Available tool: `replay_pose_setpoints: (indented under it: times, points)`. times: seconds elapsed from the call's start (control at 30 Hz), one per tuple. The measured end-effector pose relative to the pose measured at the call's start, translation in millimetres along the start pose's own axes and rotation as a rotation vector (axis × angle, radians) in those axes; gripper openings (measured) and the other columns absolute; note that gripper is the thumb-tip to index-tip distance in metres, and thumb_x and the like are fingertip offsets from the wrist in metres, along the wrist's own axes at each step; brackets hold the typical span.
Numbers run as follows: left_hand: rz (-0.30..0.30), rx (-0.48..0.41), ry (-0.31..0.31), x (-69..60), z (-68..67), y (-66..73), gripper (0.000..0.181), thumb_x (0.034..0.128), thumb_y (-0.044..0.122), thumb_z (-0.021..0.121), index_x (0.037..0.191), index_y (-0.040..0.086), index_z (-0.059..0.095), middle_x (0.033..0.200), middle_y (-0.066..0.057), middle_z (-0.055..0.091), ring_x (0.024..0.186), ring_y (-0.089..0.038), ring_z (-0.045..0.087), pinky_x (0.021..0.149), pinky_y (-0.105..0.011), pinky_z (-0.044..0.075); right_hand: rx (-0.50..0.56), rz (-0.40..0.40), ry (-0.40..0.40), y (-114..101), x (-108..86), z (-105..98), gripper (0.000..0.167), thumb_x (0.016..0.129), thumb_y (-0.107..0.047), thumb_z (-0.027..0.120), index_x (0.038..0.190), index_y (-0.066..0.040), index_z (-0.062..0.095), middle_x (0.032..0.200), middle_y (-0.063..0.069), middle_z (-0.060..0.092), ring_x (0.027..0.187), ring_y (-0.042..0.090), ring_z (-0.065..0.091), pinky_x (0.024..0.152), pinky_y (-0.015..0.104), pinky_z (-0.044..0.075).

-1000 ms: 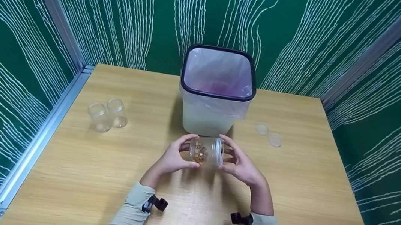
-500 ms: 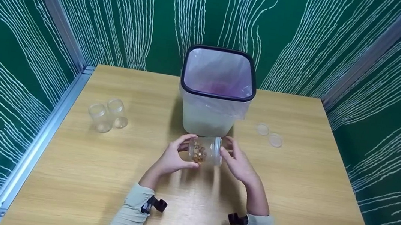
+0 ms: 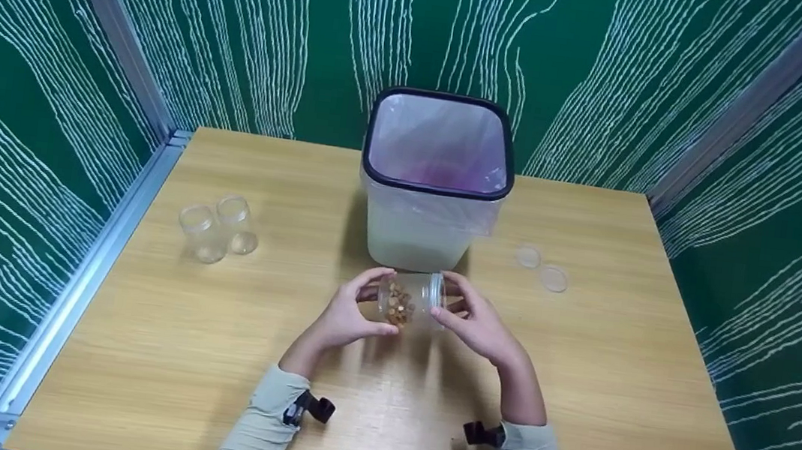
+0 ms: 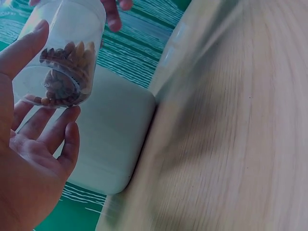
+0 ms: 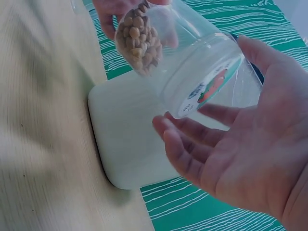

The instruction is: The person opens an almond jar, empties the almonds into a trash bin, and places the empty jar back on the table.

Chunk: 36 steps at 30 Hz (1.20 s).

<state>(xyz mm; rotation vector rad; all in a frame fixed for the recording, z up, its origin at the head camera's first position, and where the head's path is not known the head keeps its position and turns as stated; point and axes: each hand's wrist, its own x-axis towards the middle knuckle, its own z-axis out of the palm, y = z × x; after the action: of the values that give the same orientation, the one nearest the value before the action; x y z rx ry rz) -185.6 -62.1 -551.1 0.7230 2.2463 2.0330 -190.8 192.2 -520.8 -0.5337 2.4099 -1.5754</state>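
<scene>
A clear plastic jar [image 3: 421, 297] is held on its side above the table, its lid [image 3: 437, 289] toward the right. Small round tan pieces [image 5: 139, 41], like nuts or beans, lie gathered at the base end. My left hand [image 3: 344, 317] grips that base between thumb and fingers. At the other end, my right hand [image 3: 483, 331] has its thumb and fingertips around the lid's rim. A label [image 5: 214, 86] with a red picture shows on the lid in the right wrist view. The lid appears seated on the jar.
Right behind the jar stands a white bin [image 3: 418, 238] with a black rim and a plastic liner. Two clear jars without lids [image 3: 203, 240] stand at the left. Two clear discs [image 3: 553, 279] lie at the right. Dark specks dot the table's front.
My right hand shifted its hold on the lid: the thumb moved up along the rim, then came back down toward the near side. The left hand and jar stayed nearly still.
</scene>
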Motion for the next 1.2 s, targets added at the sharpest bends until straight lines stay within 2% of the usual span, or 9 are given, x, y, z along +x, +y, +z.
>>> replay_pose_setpoints:
  times: [0.13,0.27,0.47,0.67,0.93,1.2]
  points:
    - [0.009,-0.012,-0.003,-1.0,-0.8,-1.3,0.084,0.0661,0.003,0.088,0.138,-0.002,0.045,0.136,-0.021,0.052,0.113,-0.038,0.057,0.098,-0.05,0.043,0.05,-0.072,-0.026,-12,-2.8,-2,0.069,0.086,-0.004,0.071,0.145,0.0,0.036,0.131,0.026,0.049,0.103,0.041,0.056,0.084,0.052,0.048]
    - [-0.004,-0.008,0.001,-6.3,-0.2,-4.3,0.085,0.0658,0.001,0.087,0.139,-0.003,0.045,0.136,-0.023,0.05,0.112,-0.039,0.056,0.097,-0.052,0.043,0.087,-0.109,-0.056,-23,-9.6,-1,0.073,0.08,0.002,0.073,0.143,0.001,0.036,0.134,0.026,0.046,0.108,0.044,0.053,0.088,0.06,0.045]
    - [-0.04,0.015,-0.009,-11.4,1.0,-6.4,0.085,0.0666,0.004,0.088,0.14,0.0,0.045,0.137,-0.023,0.049,0.112,-0.035,0.058,0.096,-0.042,0.047,0.095,-0.146,-0.071,-20,-13.6,1,0.075,0.074,0.01,0.073,0.139,0.005,0.034,0.136,0.027,0.042,0.112,0.044,0.051,0.092,0.061,0.041]
    - [-0.034,0.016,0.011,-3.4,1.7,-3.8,0.084,0.0661,0.003,0.088,0.139,0.0,0.046,0.137,-0.018,0.051,0.113,-0.034,0.057,0.096,-0.043,0.046,0.078,-0.164,-0.047,-27,-11.2,-6,0.079,0.073,0.013,0.073,0.141,0.001,0.033,0.137,0.028,0.04,0.115,0.046,0.049,0.093,0.062,0.04]
    - [-0.018,0.015,0.014,-5.3,-1.9,-7.1,0.083,0.0664,0.0,0.087,0.138,-0.002,0.045,0.136,-0.018,0.052,0.115,-0.035,0.056,0.097,-0.046,0.045,0.044,-0.154,-0.031,-24,-12.5,-4,0.081,0.073,0.015,0.072,0.142,0.003,0.033,0.14,0.029,0.036,0.117,0.047,0.048,0.095,0.062,0.039]
    - [0.016,-0.008,0.014,-6.2,-1.8,-8.5,0.082,0.0668,0.0,0.086,0.137,-0.005,0.045,0.135,-0.023,0.051,0.117,-0.037,0.055,0.098,-0.048,0.044,0.109,-0.079,0.003,-8,-16.9,-2,0.08,0.073,0.012,0.074,0.138,0.008,0.027,0.133,0.032,0.038,0.108,0.042,0.054,0.092,0.053,0.046]
